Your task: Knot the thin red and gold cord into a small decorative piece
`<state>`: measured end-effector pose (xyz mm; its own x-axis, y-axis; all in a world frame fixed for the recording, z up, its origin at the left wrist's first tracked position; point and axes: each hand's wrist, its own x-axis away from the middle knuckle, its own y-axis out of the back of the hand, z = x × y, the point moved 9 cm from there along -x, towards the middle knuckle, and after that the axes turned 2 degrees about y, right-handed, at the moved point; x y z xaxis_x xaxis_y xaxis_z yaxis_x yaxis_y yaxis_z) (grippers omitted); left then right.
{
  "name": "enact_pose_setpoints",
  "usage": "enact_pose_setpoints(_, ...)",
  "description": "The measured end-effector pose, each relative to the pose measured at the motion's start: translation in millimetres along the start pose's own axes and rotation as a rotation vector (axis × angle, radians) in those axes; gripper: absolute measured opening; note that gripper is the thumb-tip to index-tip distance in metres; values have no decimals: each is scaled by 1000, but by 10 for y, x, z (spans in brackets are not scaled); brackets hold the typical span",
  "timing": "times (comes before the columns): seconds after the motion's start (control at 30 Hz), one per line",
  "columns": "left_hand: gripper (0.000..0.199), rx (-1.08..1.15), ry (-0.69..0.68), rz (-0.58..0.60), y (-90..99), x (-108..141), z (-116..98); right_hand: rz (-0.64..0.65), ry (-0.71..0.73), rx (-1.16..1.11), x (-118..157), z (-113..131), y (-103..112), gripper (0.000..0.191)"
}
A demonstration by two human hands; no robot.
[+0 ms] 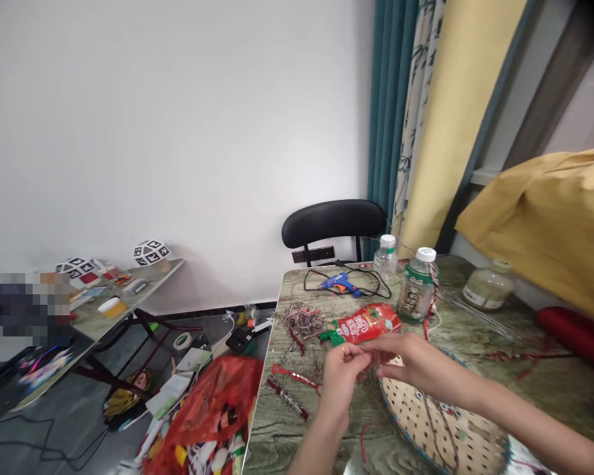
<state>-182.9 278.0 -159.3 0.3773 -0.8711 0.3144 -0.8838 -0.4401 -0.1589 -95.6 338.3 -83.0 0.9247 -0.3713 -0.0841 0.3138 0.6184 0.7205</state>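
Note:
My left hand is closed, thumb and fingers pressed together; anything in the pinch is too small to make out. Just right of it, my right hand reaches across with fingers stretched out and thumb apart, its fingertips close to the left ones. Faint reddish strands show between the hands. Beneath my right forearm lies an oval woven bamboo tray with a blue-bound rim and dark cords on it. A red and green ketchup pouch lies just beyond my hands. Left of them are a red braided cord and a dark red-and-white one.
A blue glue gun with black cable, a tangle of threads, a green-labelled bottle, a clear bottle and a squat jar stand or lie on the table. A black chair stands behind; a red bag sits left.

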Motion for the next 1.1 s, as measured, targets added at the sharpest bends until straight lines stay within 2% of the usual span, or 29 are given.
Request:
enact_pose_setpoints(0.13, 16, 101, 83, 73, -281, 266, 69, -122, -47, -35, 530, -1, -7, 21)
enact_pose_setpoints(0.3, 33, 231, 191, 150, -475, 636, 88, -290, -65, -106, 946, 69, 44, 25)
enact_pose_setpoints(0.5, 39, 307, 217, 204, -601, 1029, 67, -459, -13, -172, 1316, 369, 141, 28)
enact_pose_setpoints(0.7, 45, 315, 243, 258, -653, 1295, -5, -658, 45, -205, 1615, 654, 194, 50)
enact_pose_setpoints(0.8, 45, 333, 243, 276, -670, 1416, -5, -736, 100, -201, 1740, 777, 197, 49)
enact_pose_setpoints(0.87, 46, 339, 234, 278, -686, 1471, 27, -743, 124, -168, 1799, 838, 158, 39)
enact_pose_setpoints(0.97, 50, 336, 212, 247, -689, 1475, 107, -670, 75, -72, 1834, 822, 32, 22)
enact_pose_setpoints(1.03, 50, 312, 198, 227, -679, 1426, 167, -624, 13, -10, 1843, 706, -29, 18)
enact_pose_setpoints(1.1, 51, 288, 179, 192, -637, 1345, 229, -588, -61, 56, 1828, 482, -34, 15)
